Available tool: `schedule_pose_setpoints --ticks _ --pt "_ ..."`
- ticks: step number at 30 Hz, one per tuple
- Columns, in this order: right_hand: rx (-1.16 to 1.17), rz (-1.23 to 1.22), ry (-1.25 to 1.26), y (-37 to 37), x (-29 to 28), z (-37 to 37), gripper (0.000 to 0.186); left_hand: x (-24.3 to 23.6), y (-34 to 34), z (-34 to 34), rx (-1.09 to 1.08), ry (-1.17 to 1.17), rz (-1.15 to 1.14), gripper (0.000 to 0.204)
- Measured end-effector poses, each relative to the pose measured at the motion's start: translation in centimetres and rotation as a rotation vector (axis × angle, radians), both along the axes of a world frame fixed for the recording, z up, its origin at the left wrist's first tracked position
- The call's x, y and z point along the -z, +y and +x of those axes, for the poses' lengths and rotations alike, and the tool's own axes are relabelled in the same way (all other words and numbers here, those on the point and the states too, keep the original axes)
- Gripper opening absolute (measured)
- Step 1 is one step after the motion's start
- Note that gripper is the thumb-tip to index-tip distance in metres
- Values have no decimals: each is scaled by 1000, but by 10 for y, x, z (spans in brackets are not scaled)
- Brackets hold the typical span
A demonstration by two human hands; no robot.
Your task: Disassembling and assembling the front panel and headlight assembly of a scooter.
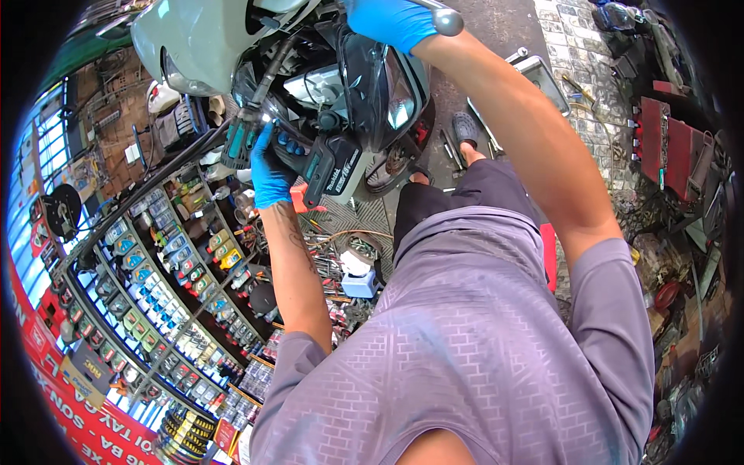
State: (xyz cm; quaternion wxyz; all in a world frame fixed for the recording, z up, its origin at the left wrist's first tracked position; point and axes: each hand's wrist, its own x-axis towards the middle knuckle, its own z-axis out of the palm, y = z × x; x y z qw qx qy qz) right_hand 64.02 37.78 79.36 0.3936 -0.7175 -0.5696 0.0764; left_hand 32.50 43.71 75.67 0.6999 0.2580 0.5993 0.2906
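My left hand, in a blue glove, is wrapped round the handle of a teal and black cordless driver. Its black battery pack points toward me. From the driver's nose a long dark shaft runs up into the opened front of a motor scooter. My right hand, also gloved in blue, is at the scooter's upper front, beneath a lever with a rounded silver end. Its fingers are hidden, so what they touch cannot be seen. Dark inner parts and a clear headlight show between my hands.
A pale scooter body panel rises at upper left. Shelves of small bottles and packages line the left side. A blue box with white tissue and scattered tools lie near my left elbow. A grey tray and red metal box stand right.
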Motion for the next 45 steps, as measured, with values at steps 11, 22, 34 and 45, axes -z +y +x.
schedule_pose_setpoints --ticks 11,22,34,45 --pt "-205 372 1309 -46 72 20 34 6 6 -15 50 -118 -30 14" --pt "119 570 -93 -35 32 -31 33 8 5 -17 32 -126 -29 12" --pt "348 146 757 -37 44 -44 21 12 9 -22 82 -216 -26 14" --pt "530 679 1919 -98 59 12 32 13 8 -23 100 -241 -28 14"
